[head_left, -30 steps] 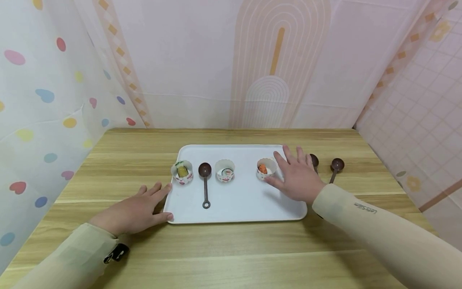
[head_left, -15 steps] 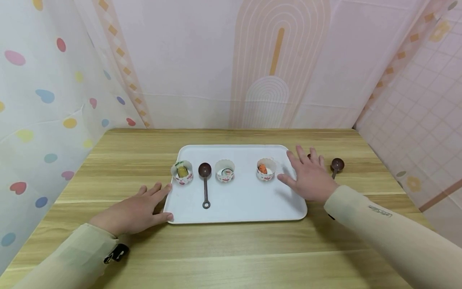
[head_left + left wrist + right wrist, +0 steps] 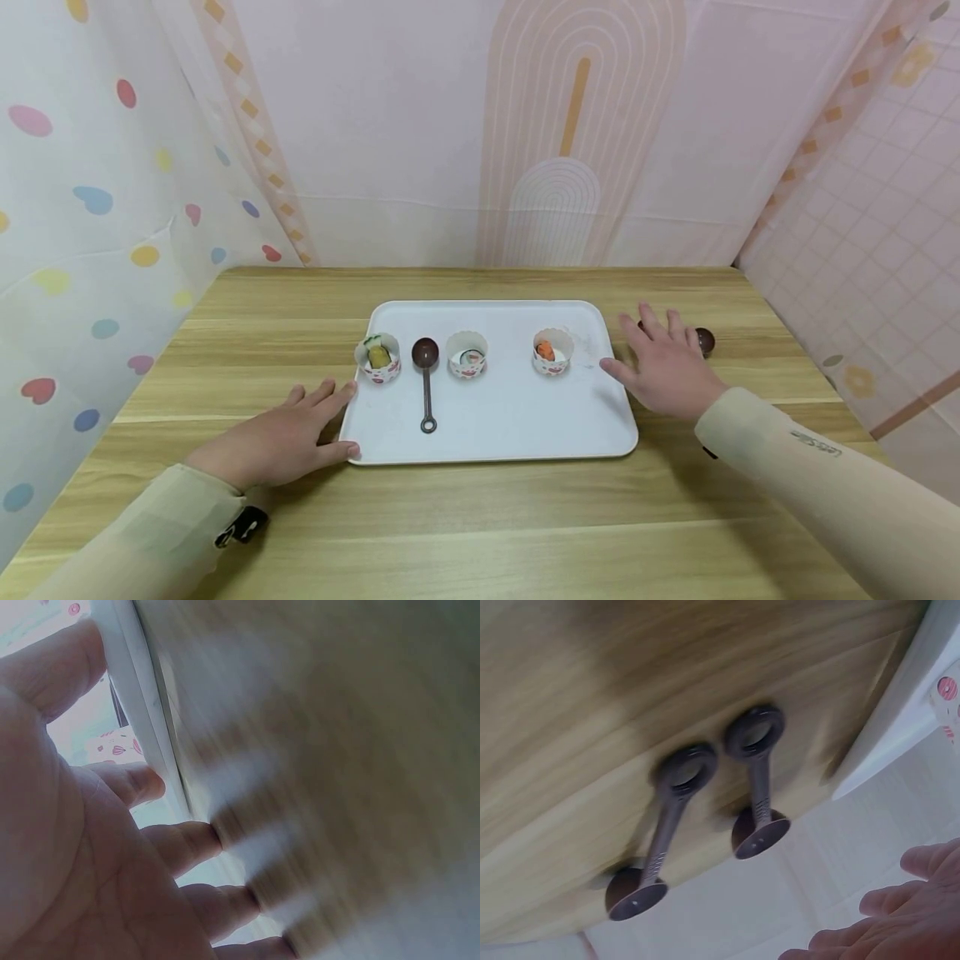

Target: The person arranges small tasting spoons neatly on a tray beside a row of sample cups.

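At the right edge of the white tray (image 3: 517,421), our right hand (image 3: 667,367), fingers spread and holding nothing, has shifted outward from the rightmost cup (image 3: 554,367) toward two brown spoons (image 3: 664,834) on the surface (image 3: 480,533), so attention seems to pass there; our left hand (image 3: 273,437) stays at the left edge, fingers loosely spread.

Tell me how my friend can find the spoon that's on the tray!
Find the white tray on the wooden table. Near its left end, between the leftmost cup and the middle cup, lies a dark brown spoon with a round scoop and ringed handle. It's the only spoon on the tray; the other two spoons lie on the table to the right.
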A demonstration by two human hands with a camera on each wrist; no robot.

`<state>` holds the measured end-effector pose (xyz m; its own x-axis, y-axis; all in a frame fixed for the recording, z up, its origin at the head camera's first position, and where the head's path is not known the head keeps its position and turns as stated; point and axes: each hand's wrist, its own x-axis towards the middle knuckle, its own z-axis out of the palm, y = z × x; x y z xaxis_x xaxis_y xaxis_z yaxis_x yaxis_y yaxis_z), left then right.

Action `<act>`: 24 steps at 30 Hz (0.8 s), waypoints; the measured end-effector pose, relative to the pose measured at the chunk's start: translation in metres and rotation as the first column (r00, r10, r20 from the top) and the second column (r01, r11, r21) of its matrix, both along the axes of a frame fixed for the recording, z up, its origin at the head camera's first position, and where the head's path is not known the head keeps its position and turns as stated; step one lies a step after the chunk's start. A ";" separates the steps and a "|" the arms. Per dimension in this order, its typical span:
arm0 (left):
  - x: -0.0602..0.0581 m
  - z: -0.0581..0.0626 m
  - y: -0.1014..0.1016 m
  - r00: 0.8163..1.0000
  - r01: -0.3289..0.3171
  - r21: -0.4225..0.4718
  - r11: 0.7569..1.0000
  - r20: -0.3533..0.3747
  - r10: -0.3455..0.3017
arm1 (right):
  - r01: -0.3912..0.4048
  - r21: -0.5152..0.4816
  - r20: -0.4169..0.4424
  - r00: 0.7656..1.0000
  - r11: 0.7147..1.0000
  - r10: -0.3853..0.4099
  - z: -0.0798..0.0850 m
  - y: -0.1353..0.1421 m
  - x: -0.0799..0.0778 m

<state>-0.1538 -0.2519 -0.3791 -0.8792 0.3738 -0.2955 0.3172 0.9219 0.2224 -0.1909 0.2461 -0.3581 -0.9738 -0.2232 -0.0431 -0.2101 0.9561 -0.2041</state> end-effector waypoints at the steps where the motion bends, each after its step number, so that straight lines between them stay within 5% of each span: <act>1: 0.000 0.000 0.000 1.000 0.002 -0.001 1.000 -0.001 -0.002 | 0.004 -0.002 0.003 1.000 1.000 -0.004 0.000 0.002 0.000; 14: 0.000 0.001 0.000 1.000 -0.004 -0.009 1.000 0.019 0.004 | 0.051 0.003 0.029 0.998 0.999 -0.051 -0.001 0.029 0.001; 24: -0.001 0.000 0.001 1.000 0.002 -0.014 1.000 0.019 -0.001 | 0.035 0.115 -0.020 0.999 0.993 -0.033 -0.006 0.051 0.006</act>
